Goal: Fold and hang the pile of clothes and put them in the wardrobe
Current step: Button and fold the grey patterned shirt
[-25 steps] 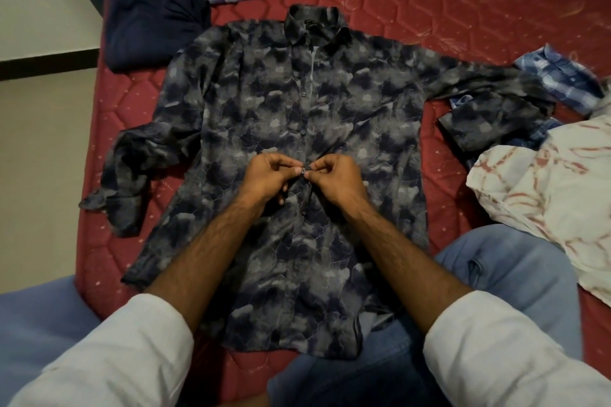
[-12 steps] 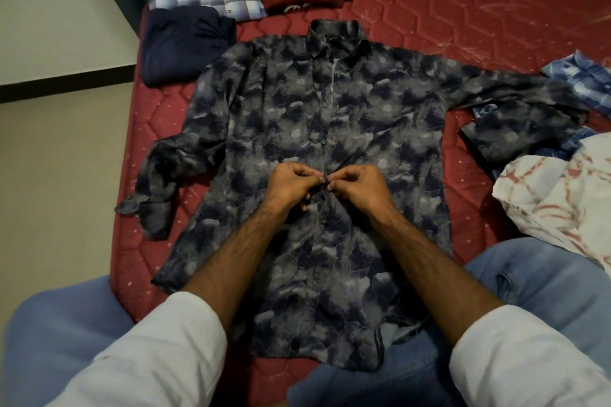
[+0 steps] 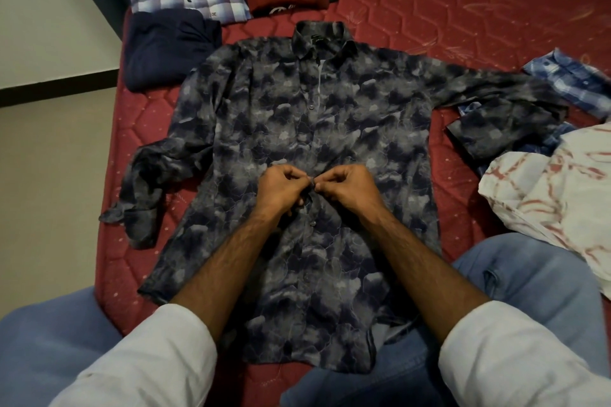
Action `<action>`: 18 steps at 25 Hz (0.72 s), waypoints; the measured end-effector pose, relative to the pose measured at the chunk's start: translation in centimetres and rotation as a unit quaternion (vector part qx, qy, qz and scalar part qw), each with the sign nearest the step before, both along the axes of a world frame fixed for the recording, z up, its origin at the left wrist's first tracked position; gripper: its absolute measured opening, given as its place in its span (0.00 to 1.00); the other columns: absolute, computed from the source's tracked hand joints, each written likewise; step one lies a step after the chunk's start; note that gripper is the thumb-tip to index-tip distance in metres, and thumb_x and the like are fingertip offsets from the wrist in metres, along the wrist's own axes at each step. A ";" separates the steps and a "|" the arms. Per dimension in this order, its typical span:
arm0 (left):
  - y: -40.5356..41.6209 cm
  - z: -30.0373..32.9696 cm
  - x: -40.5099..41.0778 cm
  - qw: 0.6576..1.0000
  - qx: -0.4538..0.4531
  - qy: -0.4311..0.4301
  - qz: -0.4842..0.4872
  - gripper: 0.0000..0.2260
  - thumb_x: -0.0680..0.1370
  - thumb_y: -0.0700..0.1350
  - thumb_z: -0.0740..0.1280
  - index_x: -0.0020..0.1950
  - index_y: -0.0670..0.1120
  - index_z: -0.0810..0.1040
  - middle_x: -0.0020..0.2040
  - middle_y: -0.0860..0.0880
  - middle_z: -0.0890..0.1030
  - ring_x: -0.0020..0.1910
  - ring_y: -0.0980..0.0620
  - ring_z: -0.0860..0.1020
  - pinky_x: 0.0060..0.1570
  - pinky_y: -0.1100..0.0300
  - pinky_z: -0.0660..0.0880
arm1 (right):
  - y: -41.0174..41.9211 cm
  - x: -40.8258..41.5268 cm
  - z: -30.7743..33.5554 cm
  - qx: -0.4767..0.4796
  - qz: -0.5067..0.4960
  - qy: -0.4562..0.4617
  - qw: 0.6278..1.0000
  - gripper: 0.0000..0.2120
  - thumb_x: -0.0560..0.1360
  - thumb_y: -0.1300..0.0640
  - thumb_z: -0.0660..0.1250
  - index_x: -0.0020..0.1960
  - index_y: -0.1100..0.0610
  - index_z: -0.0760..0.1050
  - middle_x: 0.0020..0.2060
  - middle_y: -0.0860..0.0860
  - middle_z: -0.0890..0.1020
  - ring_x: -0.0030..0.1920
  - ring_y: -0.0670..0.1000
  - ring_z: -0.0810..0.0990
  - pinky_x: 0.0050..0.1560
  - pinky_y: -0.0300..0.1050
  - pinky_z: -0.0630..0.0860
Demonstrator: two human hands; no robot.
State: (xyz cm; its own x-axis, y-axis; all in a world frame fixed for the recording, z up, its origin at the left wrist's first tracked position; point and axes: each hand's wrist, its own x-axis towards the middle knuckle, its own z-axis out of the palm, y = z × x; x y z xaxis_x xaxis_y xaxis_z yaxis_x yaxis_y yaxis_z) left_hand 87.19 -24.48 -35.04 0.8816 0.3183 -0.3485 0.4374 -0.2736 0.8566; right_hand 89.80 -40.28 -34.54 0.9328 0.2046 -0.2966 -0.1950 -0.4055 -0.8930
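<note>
Both hands, left hand and right hand, pinch the placket of the patterned shirt spread on the bed; folded clothes lie beyond its collar.

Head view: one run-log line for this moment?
step: buttoning | item: dark grey-blue patterned long-sleeved shirt, flat on red quilted mattress | left hand: pinching placket | right hand: pinching placket

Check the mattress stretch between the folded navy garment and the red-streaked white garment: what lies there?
In the head view, the grey patterned shirt lies spread between the folded navy garment and the red-streaked white garment, with its right cuff nearest the white one.
</note>
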 end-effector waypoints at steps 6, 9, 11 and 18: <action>-0.2 -0.6 -0.1 0.999 0.003 -0.030 0.021 0.07 0.75 0.41 0.75 0.47 0.45 0.77 0.36 0.45 0.82 0.24 0.53 0.75 0.19 0.62 0.67 | 0.4 0.1 -0.5 -0.039 -0.005 -0.014 0.999 0.02 0.72 0.56 0.77 0.43 0.50 0.85 0.37 0.45 0.86 0.40 0.46 0.86 0.50 0.56 0.84; -0.1 -1.0 -0.1 0.998 -0.033 -0.037 0.030 0.08 0.76 0.40 0.74 0.49 0.46 0.75 0.38 0.44 0.81 0.26 0.51 0.75 0.21 0.61 0.69 | 0.4 0.2 -0.7 -0.065 0.005 -0.037 0.997 0.03 0.72 0.52 0.77 0.42 0.48 0.84 0.36 0.44 0.85 0.39 0.44 0.84 0.49 0.57 0.83; 0.0 -0.9 -0.2 0.997 -0.055 -0.036 0.030 0.09 0.76 0.39 0.73 0.51 0.46 0.74 0.39 0.45 0.81 0.24 0.53 0.73 0.21 0.61 0.68 | 0.6 -0.1 -0.6 -0.091 0.007 -0.062 0.994 0.06 0.70 0.49 0.78 0.42 0.47 0.82 0.36 0.42 0.84 0.38 0.42 0.83 0.47 0.54 0.83; 0.2 -0.4 -0.3 0.997 -0.073 -0.032 -0.001 0.14 0.74 0.43 0.77 0.53 0.45 0.76 0.36 0.48 0.83 0.25 0.51 0.75 0.21 0.60 0.70 | 1.2 -1.1 -0.7 -0.175 -0.006 -0.120 0.977 0.08 0.71 0.47 0.76 0.43 0.47 0.79 0.36 0.40 0.82 0.39 0.38 0.80 0.46 0.47 0.78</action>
